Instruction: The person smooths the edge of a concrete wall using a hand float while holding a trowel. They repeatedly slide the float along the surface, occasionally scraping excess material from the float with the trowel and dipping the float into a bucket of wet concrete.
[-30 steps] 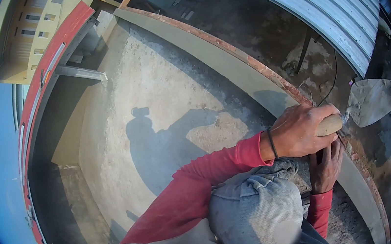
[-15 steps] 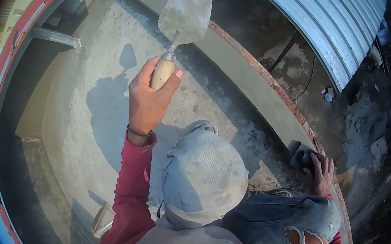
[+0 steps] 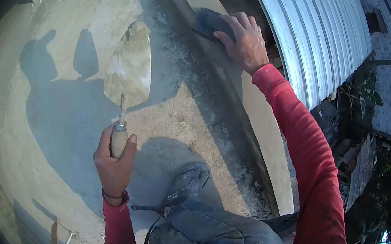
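Observation:
My left hand (image 3: pixel 113 162) is wrapped round the wooden handle of a trowel (image 3: pixel 129 71). The broad metal blade points forward, smeared with grey mortar, and casts a shadow on the floor. My right hand (image 3: pixel 245 41) grips a dark rectangular block (image 3: pixel 212 23), thumb on the near side and fingers over the far side. The block rests against the smooth grey wall edge (image 3: pixel 264 137), around its upper inner corner; its underside is hidden.
A hand float (image 3: pixel 54 239) lies on the rough concrete floor (image 3: pixel 166 126) at lower left. My bent knee (image 3: pixel 220 232) and shoe (image 3: pixel 186 182) are close to the wall. Corrugated metal sheeting (image 3: pixel 311 23) stands beyond the wall, with plants (image 3: pixel 365 94) lower down.
My right hand has moved far forward along the wall with the dark block. My left hand still holds the trowel, now lower and further left in view. The camera view has shifted.

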`<state>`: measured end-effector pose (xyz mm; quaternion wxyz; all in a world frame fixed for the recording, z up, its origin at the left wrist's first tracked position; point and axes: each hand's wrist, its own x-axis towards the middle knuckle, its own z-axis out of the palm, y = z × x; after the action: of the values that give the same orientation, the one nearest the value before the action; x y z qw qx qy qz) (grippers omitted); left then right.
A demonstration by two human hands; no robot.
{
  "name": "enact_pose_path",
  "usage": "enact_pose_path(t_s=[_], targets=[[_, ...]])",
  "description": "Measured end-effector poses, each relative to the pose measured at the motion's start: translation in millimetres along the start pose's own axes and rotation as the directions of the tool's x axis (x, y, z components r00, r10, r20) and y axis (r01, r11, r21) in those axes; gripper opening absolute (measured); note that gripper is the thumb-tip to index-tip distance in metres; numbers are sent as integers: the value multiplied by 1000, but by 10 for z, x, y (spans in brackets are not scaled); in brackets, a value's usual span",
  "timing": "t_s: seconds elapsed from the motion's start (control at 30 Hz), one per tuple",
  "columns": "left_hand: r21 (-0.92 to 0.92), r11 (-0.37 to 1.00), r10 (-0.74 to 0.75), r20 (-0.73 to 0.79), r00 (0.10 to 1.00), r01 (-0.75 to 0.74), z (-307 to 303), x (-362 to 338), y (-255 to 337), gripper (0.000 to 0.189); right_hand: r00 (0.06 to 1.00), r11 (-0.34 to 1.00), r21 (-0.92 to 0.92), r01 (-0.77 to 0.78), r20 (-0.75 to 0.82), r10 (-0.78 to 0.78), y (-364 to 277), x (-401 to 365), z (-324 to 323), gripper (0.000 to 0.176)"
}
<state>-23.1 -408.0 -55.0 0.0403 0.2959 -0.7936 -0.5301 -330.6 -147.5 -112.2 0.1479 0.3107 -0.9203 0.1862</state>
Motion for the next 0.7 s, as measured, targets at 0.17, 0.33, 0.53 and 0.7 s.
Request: enact_pose_path(t_s=[0.17, 0.33, 0.53, 0.7], targets=[[21, 999, -29, -31, 999, 30, -89, 203, -196, 33, 994, 996, -89, 4, -109, -14, 25, 627, 397, 46], [-1, 1000, 1, -23, 1000, -1, -142, 336, -339, 33, 946, 998, -7, -58, 318, 57, -173, -1357, -945, 55], [-121, 989, -83, -8, 996, 82, -30, 338, -299, 33, 980, 997, -10, -76, 184, 77, -194, -1036, -614, 54], [-139, 988, -73, -9, 997, 71, 51, 330, -173, 31, 981, 988, -150, 31, -187, -60, -102, 828, 469, 43]])
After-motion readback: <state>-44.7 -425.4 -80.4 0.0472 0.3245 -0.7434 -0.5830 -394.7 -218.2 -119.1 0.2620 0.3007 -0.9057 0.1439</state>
